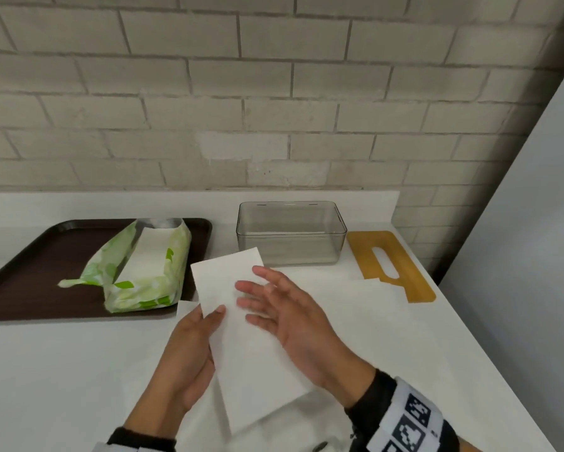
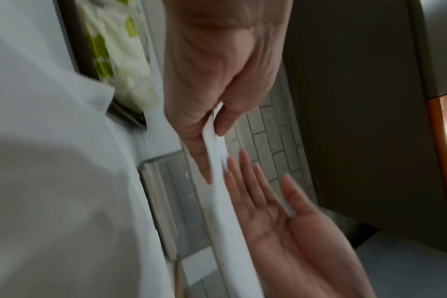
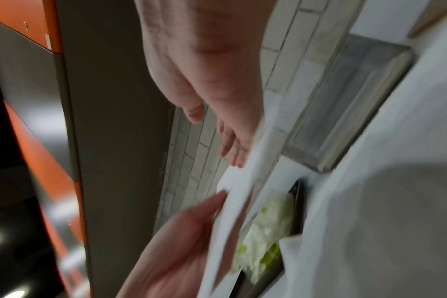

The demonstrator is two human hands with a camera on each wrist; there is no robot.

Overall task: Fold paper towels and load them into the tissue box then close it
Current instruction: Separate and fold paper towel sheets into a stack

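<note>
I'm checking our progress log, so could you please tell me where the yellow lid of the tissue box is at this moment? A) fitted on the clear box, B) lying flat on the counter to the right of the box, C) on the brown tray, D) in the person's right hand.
B: the yellow lid lies flat on the white counter, right of the open clear tissue box.

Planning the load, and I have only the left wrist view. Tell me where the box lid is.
Observer: The yellow lid lies flat on the counter, just right of the clear tissue box.
Operator: Report what's inside the box.
Observer: Head view shows no towels in it; it stands open.
Operator: Say what's beside the folded towel the left hand pinches.
Observer: A flat sheet lies to its right on the counter, covering the lid's near corner.
</note>
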